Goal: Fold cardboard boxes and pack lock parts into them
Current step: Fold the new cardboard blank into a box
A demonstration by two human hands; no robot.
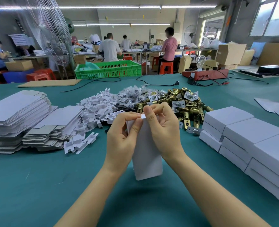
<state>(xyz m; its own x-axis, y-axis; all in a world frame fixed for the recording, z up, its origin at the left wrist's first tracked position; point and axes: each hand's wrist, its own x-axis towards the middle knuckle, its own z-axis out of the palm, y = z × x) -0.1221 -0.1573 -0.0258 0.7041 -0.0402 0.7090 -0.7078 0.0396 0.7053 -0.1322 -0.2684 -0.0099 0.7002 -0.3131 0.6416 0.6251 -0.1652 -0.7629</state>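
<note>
A white cardboard box (147, 159) stands upright between my hands over the green table. My left hand (124, 136) grips its upper left side, thumb pressed near the top flap. My right hand (164, 126) pinches the small top flap at the box's upper edge. Behind the hands lie a heap of brass lock latches (181, 102), a pile of bagged screws (132, 95) and a pile of white plastic inserts (96, 108). Flat unfolded box blanks (21, 115) are stacked at the left. What the box contains is hidden.
Finished white boxes (250, 141) are stacked in rows at the right. A green crate (109, 69), a red test box with a bulb (205, 73) and black cables (160, 77) lie at the table's far edge. People work at benches behind.
</note>
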